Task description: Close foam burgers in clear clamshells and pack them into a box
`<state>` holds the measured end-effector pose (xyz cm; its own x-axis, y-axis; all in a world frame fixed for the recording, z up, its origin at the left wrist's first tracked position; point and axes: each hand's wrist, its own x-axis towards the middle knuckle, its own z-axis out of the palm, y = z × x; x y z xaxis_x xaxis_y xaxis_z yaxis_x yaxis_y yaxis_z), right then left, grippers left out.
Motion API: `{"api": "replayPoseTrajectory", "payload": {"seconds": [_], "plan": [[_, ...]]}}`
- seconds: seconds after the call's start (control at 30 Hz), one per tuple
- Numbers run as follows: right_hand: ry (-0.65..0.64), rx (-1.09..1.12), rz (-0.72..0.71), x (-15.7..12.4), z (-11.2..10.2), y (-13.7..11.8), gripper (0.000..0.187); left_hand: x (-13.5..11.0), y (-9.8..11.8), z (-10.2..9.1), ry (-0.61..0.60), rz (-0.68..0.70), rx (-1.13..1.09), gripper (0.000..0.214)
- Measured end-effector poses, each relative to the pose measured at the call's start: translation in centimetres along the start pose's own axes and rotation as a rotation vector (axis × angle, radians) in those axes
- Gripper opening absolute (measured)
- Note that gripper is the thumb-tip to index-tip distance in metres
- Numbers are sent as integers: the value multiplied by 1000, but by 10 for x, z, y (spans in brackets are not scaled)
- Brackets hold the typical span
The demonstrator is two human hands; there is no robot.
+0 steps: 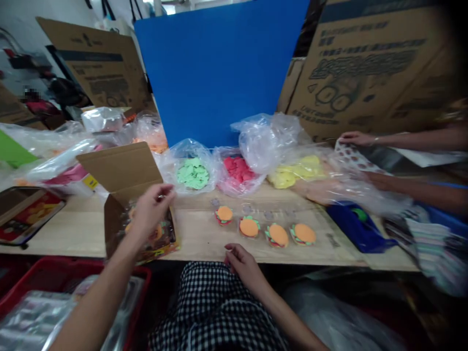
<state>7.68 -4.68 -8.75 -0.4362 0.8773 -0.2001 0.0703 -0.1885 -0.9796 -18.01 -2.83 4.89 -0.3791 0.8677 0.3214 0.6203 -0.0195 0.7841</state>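
Observation:
My left hand (151, 207) reaches into an open cardboard box (124, 190) at the table's front left, fingers pinched together over packed burger pieces; what they grip is hidden. My right hand (243, 265) rests at the table's front edge, above my checked lap, fingers loosely curled with nothing visible in them. Just beyond it, several foam burger pieces (278, 234) with orange tops lie in a row inside clear packets on the wooden table (204, 234).
Clear bags of green (192, 173), red (237, 168) and yellow (296, 173) foam shapes line the back. A blue board (219, 68) and cardboard boxes stand behind. Another person's hands (354, 139) work at the right. A red basket (54, 273) sits lower left.

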Motion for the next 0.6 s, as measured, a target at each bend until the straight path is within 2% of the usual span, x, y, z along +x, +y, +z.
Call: {"api": "replayPoseTrajectory", "payload": {"seconds": [0.07, 0.1, 0.13, 0.2, 0.27, 0.33, 0.43, 0.6], "plan": [[20, 82, 67, 5, 3, 3, 31, -3, -3, 54, -131, -81, -93, 36], [27, 132, 105, 8, 4, 5, 33, -2, -8, 81, -152, -138, -60, 40], [33, 183, 142, 11, 5, 6, 36, 1, -14, 104, -117, -218, 26, 41], [46, 280, 189, 20, 5, 8, 45, 11, -28, 141, -101, -311, 150, 40], [72, 312, 198, 31, 3, 9, 53, 25, -39, 163, -103, -340, 175, 37], [93, 321, 188, 41, 0, 9, 55, 36, -47, 172, -114, -350, 161, 30], [95, 359, 166, 46, -3, 8, 55, 40, -52, 171, -99, -361, 150, 19], [74, 431, 139, 34, -2, 4, 52, 8, -57, 158, 31, -303, 142, 27]]}}
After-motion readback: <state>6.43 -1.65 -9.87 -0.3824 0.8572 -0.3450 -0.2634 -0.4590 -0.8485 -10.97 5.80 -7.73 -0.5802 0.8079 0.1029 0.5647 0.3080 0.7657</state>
